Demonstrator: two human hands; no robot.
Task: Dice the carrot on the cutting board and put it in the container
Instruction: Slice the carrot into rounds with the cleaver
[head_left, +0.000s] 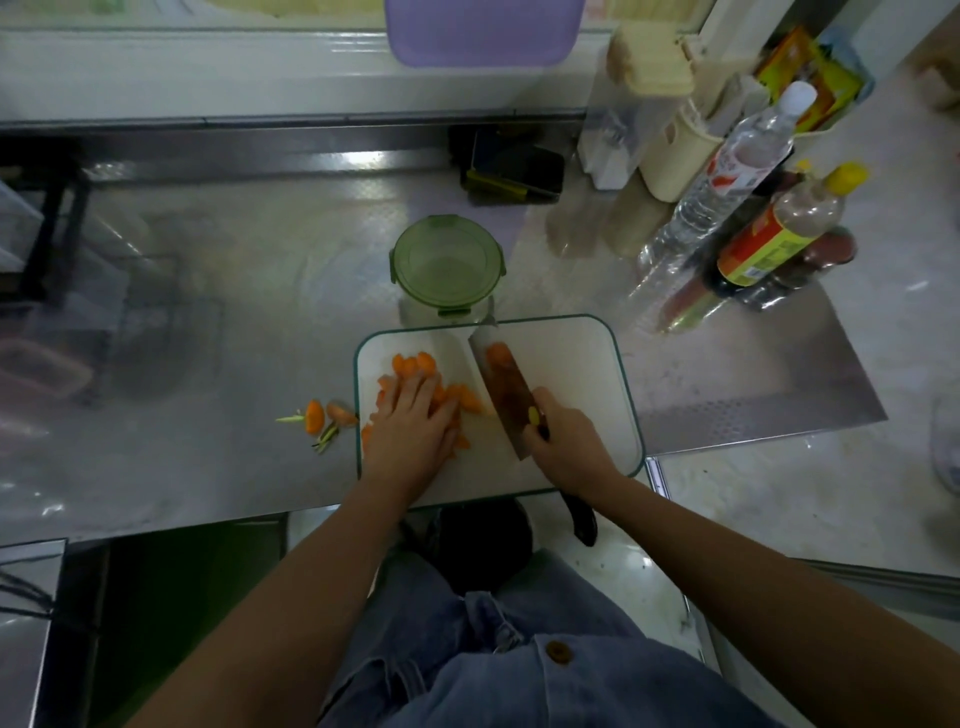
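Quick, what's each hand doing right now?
Left hand: open, fingers flat on the carrot pieces.
Right hand: closed, gripping the cleaver.

A stainless steel counter (208, 312) is lit with soft glare. A purple tub (480, 31) is set on the far white ledge (208, 67). Bottles (727, 171) are grouped at far right; pale floor (805, 509) is seen near right.
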